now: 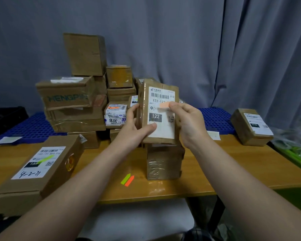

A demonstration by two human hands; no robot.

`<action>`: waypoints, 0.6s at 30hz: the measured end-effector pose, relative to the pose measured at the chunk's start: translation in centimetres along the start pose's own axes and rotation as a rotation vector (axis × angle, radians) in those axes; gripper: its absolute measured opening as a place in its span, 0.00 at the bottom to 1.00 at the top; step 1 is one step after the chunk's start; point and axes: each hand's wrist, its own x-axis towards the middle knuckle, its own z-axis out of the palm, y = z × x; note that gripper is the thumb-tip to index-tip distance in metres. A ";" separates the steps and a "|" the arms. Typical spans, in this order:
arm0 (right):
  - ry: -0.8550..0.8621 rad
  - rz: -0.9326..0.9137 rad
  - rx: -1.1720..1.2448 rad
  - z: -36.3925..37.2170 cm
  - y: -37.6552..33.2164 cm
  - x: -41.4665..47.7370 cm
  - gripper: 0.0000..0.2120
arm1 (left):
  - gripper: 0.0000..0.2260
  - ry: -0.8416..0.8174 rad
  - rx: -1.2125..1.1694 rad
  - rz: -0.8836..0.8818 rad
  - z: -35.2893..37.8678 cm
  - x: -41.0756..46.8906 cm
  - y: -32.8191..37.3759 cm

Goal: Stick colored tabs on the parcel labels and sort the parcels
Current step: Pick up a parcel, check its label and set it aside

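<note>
I hold a small cardboard parcel (165, 134) upright above the table, its white label (161, 111) facing me. My left hand (135, 129) grips its left side, thumb on the label's lower edge. My right hand (188, 122) pinches an orange tab (165, 105) that lies against the label below the barcode. Under the parcel another taped box (164, 162) stands on the wooden table (111, 192). A green and an orange tab pad (127, 179) lie on the table near its front edge.
A large parcel (40, 164) with a green tab on its label lies at the front left. A stack of boxes (87, 94) rises behind on a blue mat (30, 126). One labelled box (252, 126) sits at the right. Grey curtains hang behind.
</note>
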 end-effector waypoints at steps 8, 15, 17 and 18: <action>0.036 -0.229 -0.253 1.8 0.6 -0.2 0.08 | 0.32 0.056 -0.045 0.048 -0.6 -0.4 0.2; 0.093 -0.356 -0.397 2.0 0.6 0.0 0.11 | 0.35 0.083 -0.012 0.073 0.4 -0.4 0.7; 0.122 -0.362 -0.414 1.5 0.3 0.4 0.16 | 0.35 0.072 -0.010 0.084 1.1 -0.1 0.9; 0.142 -0.372 -0.404 1.1 0.0 0.8 0.16 | 0.35 0.063 -0.020 0.088 1.5 0.3 0.9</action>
